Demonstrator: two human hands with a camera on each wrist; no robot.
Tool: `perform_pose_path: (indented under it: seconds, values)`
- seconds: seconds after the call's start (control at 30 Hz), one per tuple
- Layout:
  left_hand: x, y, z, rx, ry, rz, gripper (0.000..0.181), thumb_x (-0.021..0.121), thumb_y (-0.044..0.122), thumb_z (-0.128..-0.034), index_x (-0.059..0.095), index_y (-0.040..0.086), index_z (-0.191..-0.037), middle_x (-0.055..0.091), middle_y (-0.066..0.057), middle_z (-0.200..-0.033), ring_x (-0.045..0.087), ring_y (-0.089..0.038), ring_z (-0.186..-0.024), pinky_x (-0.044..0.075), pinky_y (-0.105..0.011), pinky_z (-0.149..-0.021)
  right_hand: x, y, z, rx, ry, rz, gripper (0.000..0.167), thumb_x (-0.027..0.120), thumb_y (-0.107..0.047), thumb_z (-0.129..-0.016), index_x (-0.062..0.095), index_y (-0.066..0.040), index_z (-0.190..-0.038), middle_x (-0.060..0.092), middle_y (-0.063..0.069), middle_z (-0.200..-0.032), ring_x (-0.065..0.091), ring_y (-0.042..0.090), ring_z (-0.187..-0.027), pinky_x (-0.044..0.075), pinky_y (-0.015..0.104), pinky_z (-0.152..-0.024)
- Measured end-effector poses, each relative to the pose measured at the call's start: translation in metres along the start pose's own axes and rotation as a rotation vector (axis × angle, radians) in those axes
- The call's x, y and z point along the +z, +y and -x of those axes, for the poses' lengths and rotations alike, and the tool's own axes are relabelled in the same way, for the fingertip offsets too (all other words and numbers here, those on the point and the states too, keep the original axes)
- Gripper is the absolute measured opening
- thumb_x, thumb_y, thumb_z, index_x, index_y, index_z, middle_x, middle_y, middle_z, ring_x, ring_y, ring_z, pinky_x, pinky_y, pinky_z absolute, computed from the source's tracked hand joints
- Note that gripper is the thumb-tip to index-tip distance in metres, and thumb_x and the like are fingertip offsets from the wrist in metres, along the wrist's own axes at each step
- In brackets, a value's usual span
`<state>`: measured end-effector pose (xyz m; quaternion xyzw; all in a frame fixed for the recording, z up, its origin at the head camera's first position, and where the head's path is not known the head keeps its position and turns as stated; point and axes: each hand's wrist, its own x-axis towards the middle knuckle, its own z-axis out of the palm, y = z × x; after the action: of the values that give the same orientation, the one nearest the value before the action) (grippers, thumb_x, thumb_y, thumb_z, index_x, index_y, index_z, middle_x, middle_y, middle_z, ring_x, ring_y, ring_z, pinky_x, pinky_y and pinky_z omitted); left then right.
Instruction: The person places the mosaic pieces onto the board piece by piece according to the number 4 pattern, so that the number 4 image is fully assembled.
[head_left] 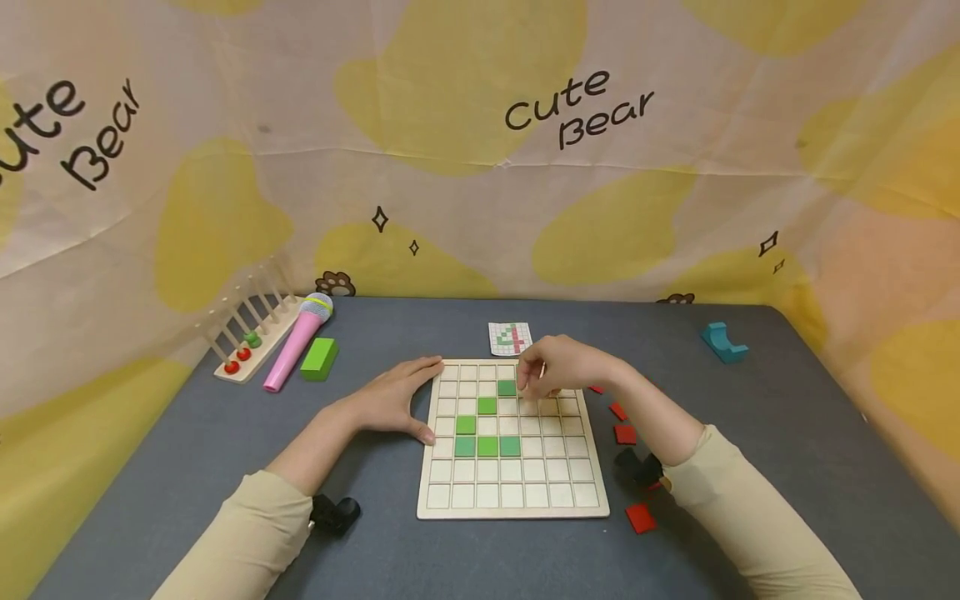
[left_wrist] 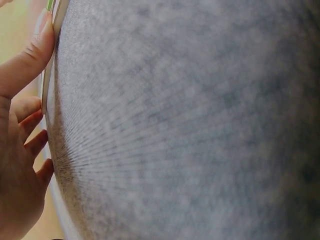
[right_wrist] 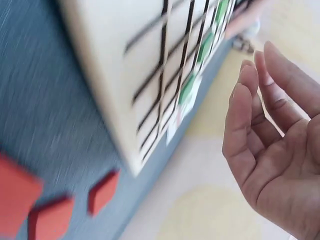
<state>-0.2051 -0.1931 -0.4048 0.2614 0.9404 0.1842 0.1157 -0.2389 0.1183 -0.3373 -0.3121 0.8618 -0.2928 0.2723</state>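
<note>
A pale wooden grid board (head_left: 517, 513) lies flat on the table, with several light and dark green square tiles (head_left: 466, 425) in its cells. My left hand (head_left: 386, 404) is spread along its left side, thumb and index fingertip touching the edge. In the left wrist view that hand (left_wrist: 17, 190) has its thumb against the board's rim. Over the upper right cells hovers my right hand (head_left: 558, 367), fingers bent loosely. No tile shows between the thumb and fingers of the right hand (right_wrist: 285, 160) in the right wrist view.
Several red tiles (head_left: 625, 434) lie right of the board, some partly hidden by my right arm. A pattern card (head_left: 501, 339) sits behind it. At left are a peg rack (head_left: 258, 342), a pink toy microphone (head_left: 296, 343) and a green block (head_left: 319, 359). A blue curved block (head_left: 723, 342) stands far right.
</note>
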Motion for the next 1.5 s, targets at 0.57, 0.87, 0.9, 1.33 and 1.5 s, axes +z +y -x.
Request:
perform_pose_path:
  seconds: [0.57,0.87,0.9,1.33,1.5]
  values:
    - [0.0,0.001,0.001,-0.008,0.001,0.003,0.115,0.083,0.059,-0.0665,0.03,0.009,-0.156,0.028,-0.011,-0.164,0.028,-0.039,-0.151,0.029,-0.062,-0.116,-0.053,0.09,0.044,0.091,0.061,-0.05,0.03,0.074,-0.013,-0.087,0.068,-0.001,-0.113,0.071,0.016,-0.106,0.065,0.017,-0.094,0.055,0.029,-0.079]
    - [0.001,0.001,0.002,-0.02,0.0,0.011,0.116,0.083,0.06,-0.0661,0.029,0.01,-0.156,0.027,-0.01,-0.164,0.027,-0.038,-0.151,0.028,-0.063,-0.116,-0.064,0.119,0.064,0.186,0.036,-0.045,0.035,0.076,-0.015,-0.086,0.068,-0.002,-0.117,0.069,0.016,-0.11,0.062,0.014,-0.097,0.053,0.026,-0.079]
    - [0.001,0.001,0.002,-0.023,-0.001,0.012,0.116,0.083,0.06,-0.0661,0.029,0.01,-0.156,0.027,-0.009,-0.165,0.027,-0.038,-0.151,0.028,-0.063,-0.116,-0.065,0.121,0.066,0.192,0.03,-0.053,0.036,0.075,-0.015,-0.086,0.068,-0.002,-0.118,0.069,0.016,-0.11,0.061,0.014,-0.097,0.053,0.026,-0.079]
    - [0.002,-0.003,0.001,0.006,0.014,0.002,0.115,0.084,0.057,-0.0664,0.031,0.008,-0.155,0.028,-0.012,-0.164,0.029,-0.038,-0.15,0.03,-0.061,-0.116,-0.068,0.148,0.083,0.173,-0.011,-0.132,0.043,0.075,-0.002,-0.079,0.066,0.001,-0.121,0.063,0.015,-0.121,0.053,0.015,-0.101,0.051,0.022,-0.083]
    - [0.0,-0.001,0.001,0.012,0.015,0.002,0.115,0.084,0.058,-0.0658,0.031,0.008,-0.155,0.029,-0.012,-0.164,0.03,-0.039,-0.15,0.03,-0.061,-0.116,-0.065,0.155,0.085,0.153,0.009,-0.109,0.044,0.075,-0.001,-0.076,0.068,-0.002,-0.119,0.064,0.013,-0.12,0.049,0.016,-0.1,0.048,0.024,-0.083]
